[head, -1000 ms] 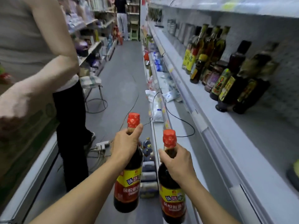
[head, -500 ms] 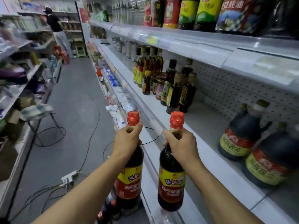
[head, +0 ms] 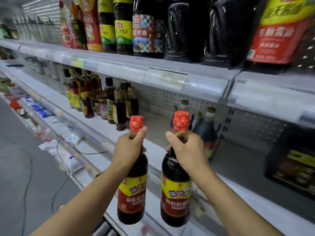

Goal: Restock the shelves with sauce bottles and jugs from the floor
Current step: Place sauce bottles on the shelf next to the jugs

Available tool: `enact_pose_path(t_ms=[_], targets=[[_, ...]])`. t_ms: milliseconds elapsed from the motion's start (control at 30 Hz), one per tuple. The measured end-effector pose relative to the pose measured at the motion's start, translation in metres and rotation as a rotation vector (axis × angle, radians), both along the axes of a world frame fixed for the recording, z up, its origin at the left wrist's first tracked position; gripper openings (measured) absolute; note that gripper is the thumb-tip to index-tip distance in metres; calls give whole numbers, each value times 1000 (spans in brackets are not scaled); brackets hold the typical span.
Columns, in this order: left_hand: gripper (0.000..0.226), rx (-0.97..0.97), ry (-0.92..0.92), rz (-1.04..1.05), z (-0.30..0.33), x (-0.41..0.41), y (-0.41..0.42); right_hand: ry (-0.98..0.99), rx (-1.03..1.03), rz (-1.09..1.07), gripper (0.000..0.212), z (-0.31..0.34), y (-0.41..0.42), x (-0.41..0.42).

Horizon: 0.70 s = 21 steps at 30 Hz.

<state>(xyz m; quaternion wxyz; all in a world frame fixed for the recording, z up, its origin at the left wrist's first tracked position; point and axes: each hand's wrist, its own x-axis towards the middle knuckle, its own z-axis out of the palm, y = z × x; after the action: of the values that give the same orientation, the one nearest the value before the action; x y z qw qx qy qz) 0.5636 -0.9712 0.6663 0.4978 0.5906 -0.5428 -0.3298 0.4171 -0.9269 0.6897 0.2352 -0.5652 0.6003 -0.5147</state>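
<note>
Two dark sauce bottles with red caps and yellow-red labels hang upright in front of the middle shelf [head: 238, 167]. My left hand [head: 128, 147] grips the neck of the left bottle [head: 132, 193]. My right hand [head: 187, 149] grips the neck of the right bottle [head: 175, 196]. Both bottles are held over the shelf's front edge, not resting on it. Behind my right hand stand dark jugs [head: 206, 130] with pale caps on that shelf.
A cluster of small bottles and jars [head: 105, 101] stands on the middle shelf to the left. The upper shelf [head: 167, 74] carries a row of large sauce bottles. A dark box [head: 293, 160] sits at right. Lower shelves hold packets, and cables lie on the grey floor [head: 25, 167].
The view has turned right and up toward the shelving. Both bottles have risen and come closer to the middle shelf; the aisle and the other person have left the view.
</note>
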Motion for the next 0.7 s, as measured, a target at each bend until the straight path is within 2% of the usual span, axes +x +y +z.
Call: enact_pose_path(t_ms=[333, 700], targets=[[62, -66, 17, -363, 21, -94, 38, 15, -9, -314, 40, 16, 84, -73], [65, -81, 9, -666, 26, -198, 138, 16, -55, -566, 39, 20, 206, -150]])
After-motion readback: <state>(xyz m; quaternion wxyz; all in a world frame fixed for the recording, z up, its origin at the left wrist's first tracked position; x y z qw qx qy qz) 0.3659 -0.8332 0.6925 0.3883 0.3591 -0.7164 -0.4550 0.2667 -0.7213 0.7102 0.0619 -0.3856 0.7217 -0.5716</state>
